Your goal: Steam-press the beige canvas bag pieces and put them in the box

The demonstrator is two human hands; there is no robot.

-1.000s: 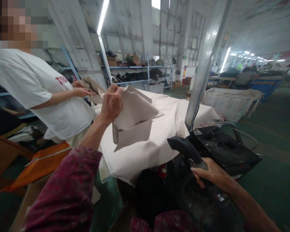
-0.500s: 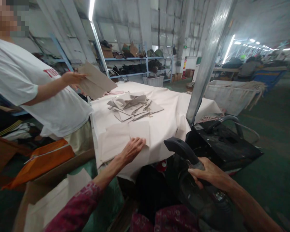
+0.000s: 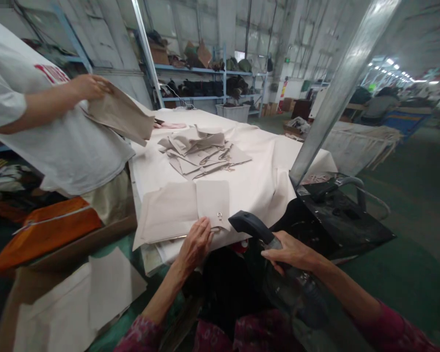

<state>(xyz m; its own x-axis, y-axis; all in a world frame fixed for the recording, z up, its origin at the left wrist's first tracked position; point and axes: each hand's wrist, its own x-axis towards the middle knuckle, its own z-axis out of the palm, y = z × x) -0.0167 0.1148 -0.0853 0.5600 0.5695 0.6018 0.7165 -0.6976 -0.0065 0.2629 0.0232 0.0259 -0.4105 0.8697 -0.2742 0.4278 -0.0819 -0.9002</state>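
A beige fabric panel with a zipper along its near edge lies on the cloth-covered table. My left hand is at that near edge, fingers bent together over it; the thumb is mostly hidden. A small metal ring fitting shows on the panel's square right part, just beyond my fingertips. My right hand is wrapped round the grip of a black curved nozzle, which resembles a vacuum cleaner handle. Its tip points left, close to the panel's right corner. Below the hand, the clear body of this tool is blurred.
Loose beige pieces with zippers lie heaped mid-table. At left, a co-worker in a white shirt holds another beige panel. More panels sit in a carton at lower left. A metal post and black box stand right.
The nozzle in my right hand has moved left, nearer the panel. My left hand has shifted left and nearer me, uncovering the ring and zipper edge. The co-worker's panel has moved left and tilted.
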